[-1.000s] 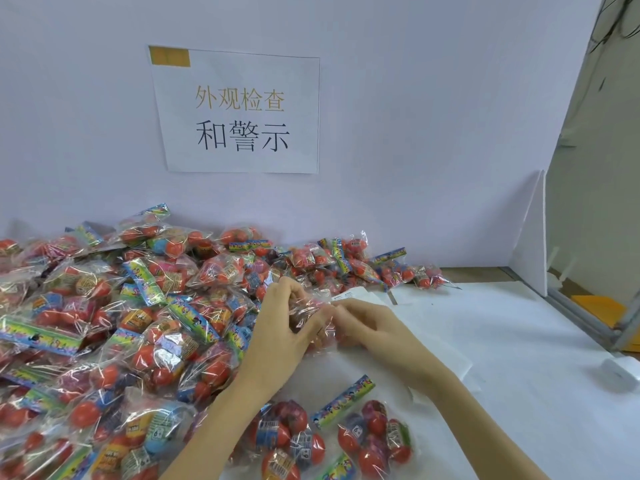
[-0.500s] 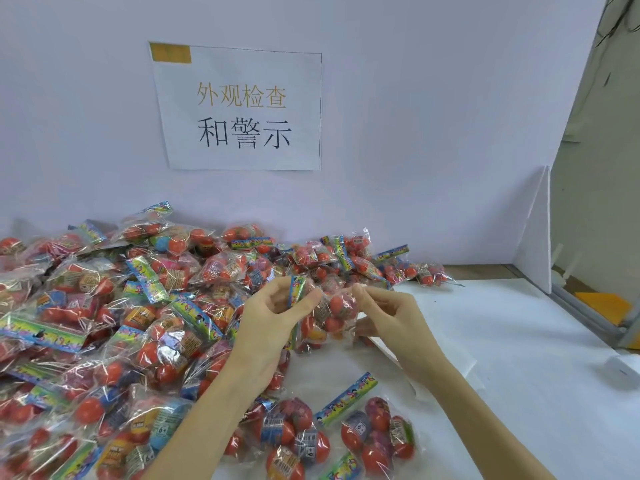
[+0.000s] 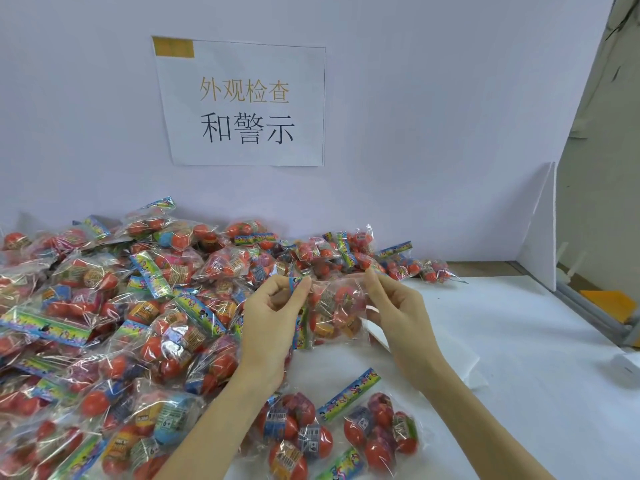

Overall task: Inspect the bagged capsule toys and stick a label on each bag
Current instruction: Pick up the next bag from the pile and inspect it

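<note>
A clear bag of red capsule toys (image 3: 334, 308) with a colourful header strip hangs above the white table between both hands. My left hand (image 3: 273, 317) pinches the bag's header corner at its left. At the other side, my right hand (image 3: 394, 306) pinches the bag's upper right edge with thumb and fingertips. A big pile of similar bagged capsule toys (image 3: 114, 306) covers the left half of the table up to the wall. Two more bags (image 3: 377, 431) lie near the front between my forearms. White label sheets (image 3: 429, 344) lie under my right hand.
A paper sign with Chinese characters (image 3: 242, 105) hangs on the pale wall behind. A white divider board (image 3: 540, 230) stands at the right. The white table surface (image 3: 519, 358) extends to the right. A small white object (image 3: 628, 363) sits at the right edge.
Both hands lifted one bag off the table and now hold it up, spread between them. One second ago they were low, working on it against the white sheets.
</note>
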Demonstrator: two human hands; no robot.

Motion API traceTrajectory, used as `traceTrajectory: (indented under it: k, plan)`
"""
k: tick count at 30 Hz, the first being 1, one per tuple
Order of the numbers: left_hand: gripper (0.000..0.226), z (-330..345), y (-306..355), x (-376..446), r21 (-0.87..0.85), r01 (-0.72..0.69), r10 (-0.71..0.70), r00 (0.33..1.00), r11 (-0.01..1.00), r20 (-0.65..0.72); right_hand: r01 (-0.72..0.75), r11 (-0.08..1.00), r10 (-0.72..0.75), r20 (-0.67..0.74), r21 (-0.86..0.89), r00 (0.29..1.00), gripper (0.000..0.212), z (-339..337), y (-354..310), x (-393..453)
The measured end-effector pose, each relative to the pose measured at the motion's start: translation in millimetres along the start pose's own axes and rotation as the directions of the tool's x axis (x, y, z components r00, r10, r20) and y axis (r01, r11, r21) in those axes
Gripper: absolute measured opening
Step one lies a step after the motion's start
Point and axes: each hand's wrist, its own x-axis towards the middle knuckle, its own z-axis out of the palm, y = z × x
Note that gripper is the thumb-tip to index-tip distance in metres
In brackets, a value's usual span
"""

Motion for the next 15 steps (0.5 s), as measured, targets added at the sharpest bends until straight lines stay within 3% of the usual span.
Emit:
traceTrajectory:
  k: [6, 9, 15]
  plan:
    - [0.028, -3.8, 0.4, 2.7, 0.084, -0.110, 0.112, 0.993, 0.990, -0.027, -0.043, 0.999, 0.043, -0.014, -0.007, 0.999, 0.033, -4.1, -4.1, 1.0]
    - [0.024, -3.0, 2.1, 3.2, 0.121, -0.146, 0.148, 0.989, 0.982, -0.013, -0.066, 0.998, 0.064, -0.099, -0.018, 0.993, 0.028, -3.5, -2.9, 2.4]
    - [0.033, 0.6, 2.7, -2.5, 0.095, -0.088, 0.085, 0.996, 0.992, 0.033, 0.016, 0.977, -0.054, -0.173, -0.213, 0.983, 0.045, 3.4, -2.6, 2.5]
